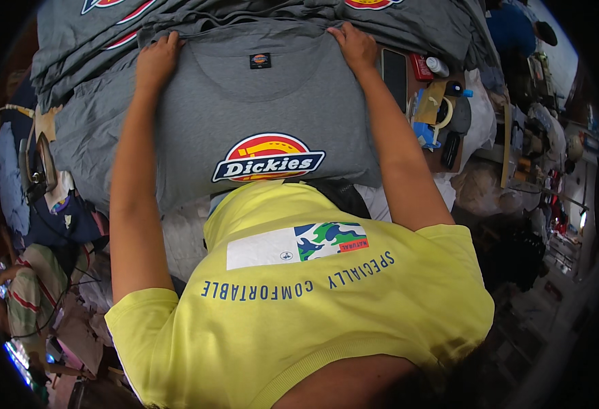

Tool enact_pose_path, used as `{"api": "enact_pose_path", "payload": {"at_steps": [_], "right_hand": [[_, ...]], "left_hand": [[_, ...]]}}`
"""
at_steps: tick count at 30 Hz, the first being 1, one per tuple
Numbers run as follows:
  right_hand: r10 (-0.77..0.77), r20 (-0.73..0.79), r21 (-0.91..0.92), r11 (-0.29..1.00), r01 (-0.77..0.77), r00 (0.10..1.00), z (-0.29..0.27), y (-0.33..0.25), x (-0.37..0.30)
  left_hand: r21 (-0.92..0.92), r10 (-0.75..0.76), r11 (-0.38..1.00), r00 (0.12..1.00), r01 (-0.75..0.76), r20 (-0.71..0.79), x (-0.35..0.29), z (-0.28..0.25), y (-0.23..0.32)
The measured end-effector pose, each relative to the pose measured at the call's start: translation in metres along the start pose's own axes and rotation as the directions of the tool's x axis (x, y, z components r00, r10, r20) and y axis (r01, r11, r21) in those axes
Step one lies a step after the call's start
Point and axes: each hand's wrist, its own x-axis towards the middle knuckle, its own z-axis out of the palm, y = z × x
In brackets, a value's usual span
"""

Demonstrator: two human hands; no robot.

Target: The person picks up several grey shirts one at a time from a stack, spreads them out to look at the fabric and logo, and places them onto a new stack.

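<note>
Shirt (258, 112), grey, has a dark neck label (260, 61) and white-lettered logo (270, 160); left hand (159, 60) and right hand (355, 48) grip its shoulders.

The yellow top (326, 327) partly hides the held shirt (299, 112); stacked shirts (442, 34) run off the upper edge; a person in blue (509, 31), perhaps seated, is blurred.
</note>
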Motion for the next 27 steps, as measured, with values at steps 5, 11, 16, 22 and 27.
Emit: {"api": "enact_pose_path", "payload": {"at_steps": [5,11,16,22,27], "right_hand": [[-0.019,-0.159,0.116,0.993,0.038,0.987,-0.022,-0.012,-0.011],[-0.072,0.105,0.08,0.995,0.064,0.992,-0.034,-0.038,-0.072],[-0.047,0.167,-0.059,0.997,0.057,0.985,-0.005,-0.026,-0.049],[-0.033,0.205,0.067,0.998,0.019,0.978,0.006,-0.012,-0.04],[-0.054,0.008,0.209,0.977,0.051,0.999,-0.033,-0.007,-0.044]], "left_hand": [[0.13,-0.111,0.984,0.989,0.123,-0.096,-0.024,-0.033,0.03],[-0.065,-0.097,0.993,0.994,0.094,-0.055,-0.067,-0.021,0.068],[0.103,-0.179,0.98,0.981,0.171,0.079,-0.051,-0.012,0.052],[0.048,-0.183,0.982,0.982,0.181,0.047,-0.043,-0.001,0.048],[-0.247,-0.274,0.938,0.957,0.243,-0.098,-0.062,-0.026,0.028]]}}
